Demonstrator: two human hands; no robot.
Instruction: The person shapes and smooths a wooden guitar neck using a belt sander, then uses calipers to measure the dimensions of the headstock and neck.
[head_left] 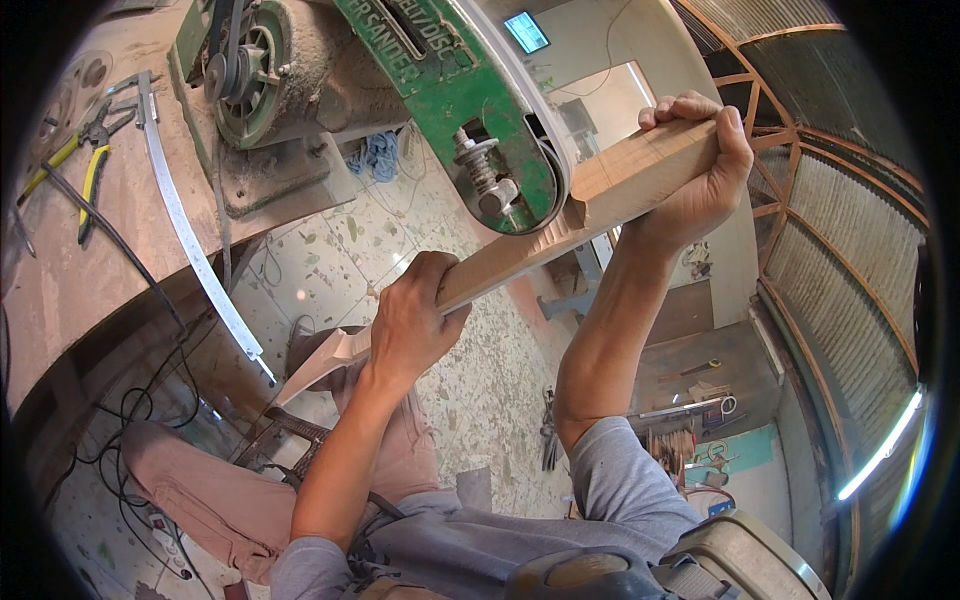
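Note:
A long piece of pale wood [505, 268], shaped like a guitar neck, runs slantwise across the view. It has a thick block at its upper right and a thin, flared end at its lower left. My left hand [415, 315] is wrapped round its middle. The thick end lies in my right hand [708, 170], with the fingers curled over the end. Between my hands, the wood lies against the rounded end of the green belt sander [450, 110]; a notched, stepped patch shows there. Whether the belt is running, I cannot tell.
A dusty motor [280, 75] with a drive belt sits on the wooden bench [90, 290] at the left. Pliers [95, 185], a caliper [142, 82] and a metal strip [185, 205] lie there. Black cables [130, 410] tangle below. Shelved tools [700, 440] stand at the lower right.

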